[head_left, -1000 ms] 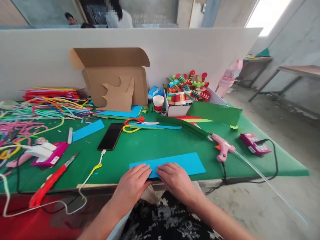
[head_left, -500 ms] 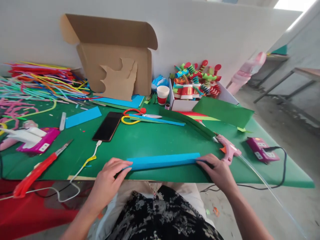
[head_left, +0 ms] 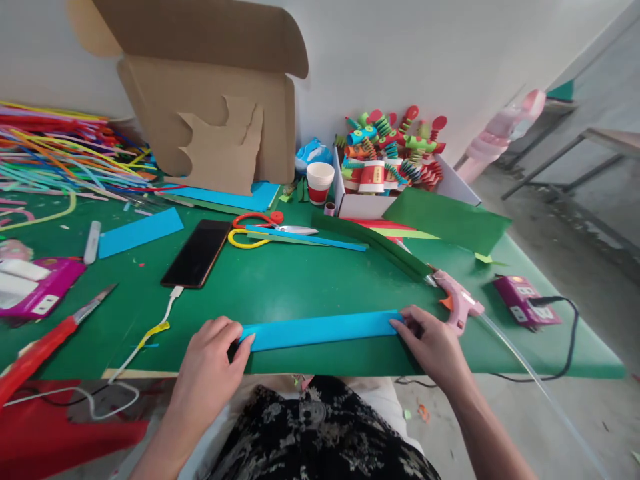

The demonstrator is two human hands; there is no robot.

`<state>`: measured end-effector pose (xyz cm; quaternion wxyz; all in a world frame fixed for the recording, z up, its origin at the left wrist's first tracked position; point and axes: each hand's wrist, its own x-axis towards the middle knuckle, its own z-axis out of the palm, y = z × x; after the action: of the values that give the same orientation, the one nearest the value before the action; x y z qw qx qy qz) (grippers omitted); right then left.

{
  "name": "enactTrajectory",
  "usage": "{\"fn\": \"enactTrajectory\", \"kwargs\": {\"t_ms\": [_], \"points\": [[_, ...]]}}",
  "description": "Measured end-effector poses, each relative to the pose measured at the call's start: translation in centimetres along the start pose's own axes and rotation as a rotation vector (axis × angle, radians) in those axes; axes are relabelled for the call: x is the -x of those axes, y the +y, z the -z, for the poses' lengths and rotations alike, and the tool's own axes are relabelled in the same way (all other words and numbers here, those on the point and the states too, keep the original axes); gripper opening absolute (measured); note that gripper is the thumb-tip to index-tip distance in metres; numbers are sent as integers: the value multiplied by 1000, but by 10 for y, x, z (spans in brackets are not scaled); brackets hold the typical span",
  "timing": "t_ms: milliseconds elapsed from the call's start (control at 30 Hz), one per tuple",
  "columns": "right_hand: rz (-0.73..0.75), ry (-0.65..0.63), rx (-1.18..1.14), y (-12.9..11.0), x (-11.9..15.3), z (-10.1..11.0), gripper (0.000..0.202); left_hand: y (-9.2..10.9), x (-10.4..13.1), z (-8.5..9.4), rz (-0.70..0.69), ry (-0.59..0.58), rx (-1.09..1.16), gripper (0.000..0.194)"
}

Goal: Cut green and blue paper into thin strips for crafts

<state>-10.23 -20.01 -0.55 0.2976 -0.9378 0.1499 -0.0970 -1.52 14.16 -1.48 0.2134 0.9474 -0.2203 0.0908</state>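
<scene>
Left grip and right grip pinch blue strip.

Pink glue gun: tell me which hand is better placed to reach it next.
Likely the right hand: the pink glue gun lies close beside it, while the left hand is at the blue strip's opposite end. Both hands grip the strip, so the right would first have to let go.
</scene>
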Motion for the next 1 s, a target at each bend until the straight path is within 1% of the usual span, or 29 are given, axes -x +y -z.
{"fn": "enactTrajectory", "kwargs": {"t_ms": [133, 267, 400, 600, 800, 900, 1000], "points": [[-1, 11, 28, 1, 1, -3, 43, 4, -2, 1, -19, -48, -74, 34], [16, 49, 52, -2, 2, -5, 39, 5, -3, 2, -58, -79, -146, 33], [53, 75, 86, -4, 4, -7, 37, 6, -4, 3, -75, -77, -178, 34], [66, 91, 96, -5, 3, -8, 35, 6, -4, 2, -90, -73, -219, 35], [31, 72, 77, -6, 4, -7, 32, -2, -2, 1, -182, -55, -178, 30], [22, 71, 64, -6, 5, -6, 30, -5, -2, 0, -182, -44, -156, 31], [18, 69, 60, -5, 6, -6, 27, -6, -2, -1, -214, -52, -140, 29]]}}
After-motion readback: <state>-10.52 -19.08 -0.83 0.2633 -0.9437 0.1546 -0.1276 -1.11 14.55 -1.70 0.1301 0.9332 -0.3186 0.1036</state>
